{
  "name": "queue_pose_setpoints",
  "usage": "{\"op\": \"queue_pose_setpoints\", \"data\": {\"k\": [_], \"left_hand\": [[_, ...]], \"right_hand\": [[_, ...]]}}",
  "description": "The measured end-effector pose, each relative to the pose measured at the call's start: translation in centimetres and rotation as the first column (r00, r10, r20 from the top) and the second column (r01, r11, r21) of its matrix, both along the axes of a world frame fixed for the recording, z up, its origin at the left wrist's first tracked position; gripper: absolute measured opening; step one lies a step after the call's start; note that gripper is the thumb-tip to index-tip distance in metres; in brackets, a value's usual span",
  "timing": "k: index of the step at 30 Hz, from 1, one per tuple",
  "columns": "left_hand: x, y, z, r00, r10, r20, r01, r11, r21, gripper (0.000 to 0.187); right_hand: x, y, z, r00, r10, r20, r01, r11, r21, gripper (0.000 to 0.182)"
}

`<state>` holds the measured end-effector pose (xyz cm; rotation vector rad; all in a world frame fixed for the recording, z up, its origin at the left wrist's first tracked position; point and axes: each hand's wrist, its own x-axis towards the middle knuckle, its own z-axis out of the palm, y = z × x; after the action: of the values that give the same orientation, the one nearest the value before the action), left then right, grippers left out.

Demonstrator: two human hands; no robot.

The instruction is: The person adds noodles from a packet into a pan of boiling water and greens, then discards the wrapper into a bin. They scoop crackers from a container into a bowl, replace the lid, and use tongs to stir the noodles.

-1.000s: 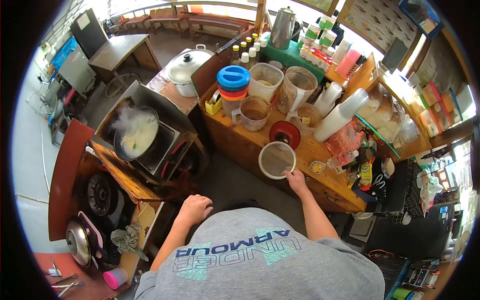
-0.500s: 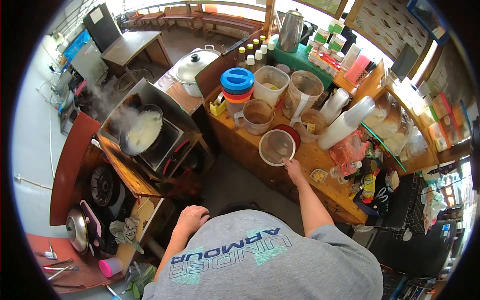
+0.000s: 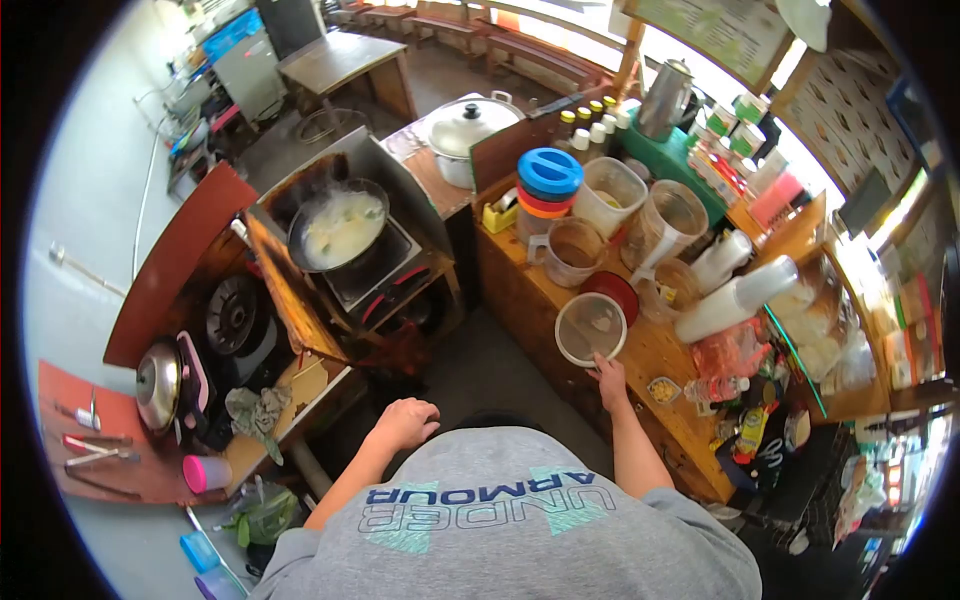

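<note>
My right hand [image 3: 610,380] grips the near edge of a round translucent lid [image 3: 590,330] with a pale rim, tilted over the front edge of the wooden counter [image 3: 520,262]. Just behind it lies a dark red round lid [image 3: 612,290], partly covered. A brown-stained measuring jug [image 3: 575,250] stands close by, and a small dish of yellowish bits [image 3: 663,390] is right of my hand. My left hand [image 3: 407,424] hangs in front of my body above the floor, fingers loosely curled with the thumb apart, nothing visible in it.
On the left, a steaming pan [image 3: 340,228] of pale liquid sits on a stove [image 3: 375,275]. Behind it is a large lidded pot [image 3: 470,130]. Plastic jugs, a blue-lidded container [image 3: 550,173], stacked cups [image 3: 740,298] and a bottle [image 3: 715,388] crowd the counter.
The camera view has turned, so the surroundings sit further right or lower. My right hand still holds the round lid by its edge; my left hand stays in front of my body.
</note>
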<state>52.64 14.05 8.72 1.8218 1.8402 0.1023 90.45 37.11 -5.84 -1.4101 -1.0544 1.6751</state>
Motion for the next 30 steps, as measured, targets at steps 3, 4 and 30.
{"op": "queue_pose_setpoints", "data": {"k": [3, 4, 30], "left_hand": [[0.1, 0.1, -1.1, 1.0, -0.007, -0.021, 0.005, 0.996, -0.09, 0.023], [0.1, 0.1, -1.6, 1.0, -0.008, -0.026, 0.004, 0.99, -0.144, 0.024], [-13.2, -15.4, -8.7, 0.883, 0.459, -0.097, -0.453, 0.778, -0.435, 0.038]], "right_hand": [[0.7, -2.0, -1.1, 0.999, 0.015, -0.037, -0.015, 1.0, -0.002, 0.031], [1.0, -2.5, -2.0, 0.993, 0.081, 0.084, -0.086, 0.995, 0.055, 0.032], [5.3, -7.2, -9.7, 0.503, 0.468, 0.727, -0.398, 0.872, -0.286, 0.036]]}}
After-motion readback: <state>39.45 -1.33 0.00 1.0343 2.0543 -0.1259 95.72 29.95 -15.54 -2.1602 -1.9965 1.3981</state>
